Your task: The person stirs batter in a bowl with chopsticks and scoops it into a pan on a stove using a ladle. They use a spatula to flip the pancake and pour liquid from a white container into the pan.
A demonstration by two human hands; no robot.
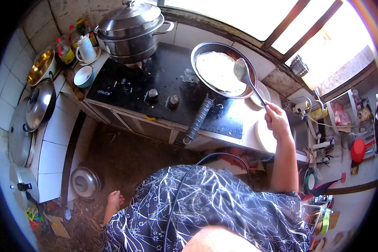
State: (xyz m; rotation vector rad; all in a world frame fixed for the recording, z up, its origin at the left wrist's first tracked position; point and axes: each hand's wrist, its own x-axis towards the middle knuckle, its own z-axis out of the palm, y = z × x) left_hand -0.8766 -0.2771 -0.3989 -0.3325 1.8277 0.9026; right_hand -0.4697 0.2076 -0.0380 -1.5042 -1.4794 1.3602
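My right hand [277, 121] grips the dark handle of a cooking spatula [245, 74]. The spatula's metal blade rests at the right side of a pale, round flatbread or pancake [219, 72], which lies in a frying pan [193, 61]. The pan sits at the right part of a black glass gas cooktop [129, 91], its wrapped handle [200, 118] reaching past the cooktop's front edge. Low beside my body hangs my left hand [116, 200], fingers loosely curled and holding nothing.
A lidded steel steamer pot [130, 34] stands on the left burner. Left of it are a white pitcher [86, 50], an oil bottle [65, 53] and a small bowl [83, 76]. A white plate [264, 135] lies right of the cooktop. A metal basin [85, 182] is on the floor.
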